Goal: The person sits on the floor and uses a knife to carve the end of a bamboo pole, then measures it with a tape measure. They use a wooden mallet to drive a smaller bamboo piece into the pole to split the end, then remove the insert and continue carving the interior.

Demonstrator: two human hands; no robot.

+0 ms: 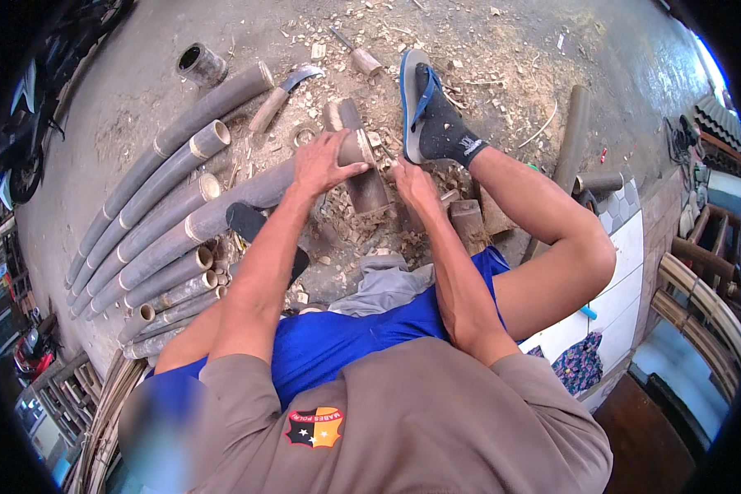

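Chip-strewn concrete floor [263,31] underlies a long bamboo pole [251,188], right end across a short log [367,193]. Left hand [321,163] grips it; right hand [416,183] clenches a slim tool [387,152]. Pole rolling could make the tool slip thumbward.

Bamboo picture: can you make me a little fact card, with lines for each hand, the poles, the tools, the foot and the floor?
Left hand: this hand rests over the end of a long bamboo pole
Right hand: this hand is closed, seemingly around a thin tool, mostly hidden
Other poles: more bamboo poles lie to the left
Tools on floor: a curved-blade knife and a wooden-handled tool
Right foot: dark sock, blue-and-grey sandal
Floor: scattered wood chips
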